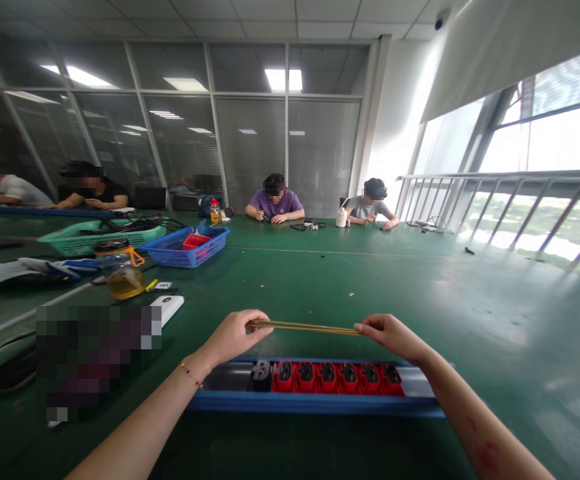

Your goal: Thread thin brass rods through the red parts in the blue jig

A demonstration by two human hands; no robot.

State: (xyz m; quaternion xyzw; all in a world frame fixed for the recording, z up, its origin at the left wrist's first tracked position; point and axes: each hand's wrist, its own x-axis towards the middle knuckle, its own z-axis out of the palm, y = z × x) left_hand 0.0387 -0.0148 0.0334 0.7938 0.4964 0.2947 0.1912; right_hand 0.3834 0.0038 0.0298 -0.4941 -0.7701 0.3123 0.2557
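Observation:
Between my two hands, thin yellowish sticks or wires (313, 327) are stretched level above the table. My left hand (243, 333) pinches their left end, and my right hand (383, 333) pinches the right end. Just below and nearer to me lies a long blue tray (315, 404). Inside it stands a row of several red connector blocks (327, 377) with dark centres. One black block (261, 376) sits at the left end of that row. Both wrists hover over the tray's far side.
On the green table (395, 287), a blue basket (185, 252) holds a red box, beside a green basket (70, 239) with cables. A jar of yellow liquid (124, 270) and a white device (170, 308) are at left. Several people sit along the far side.

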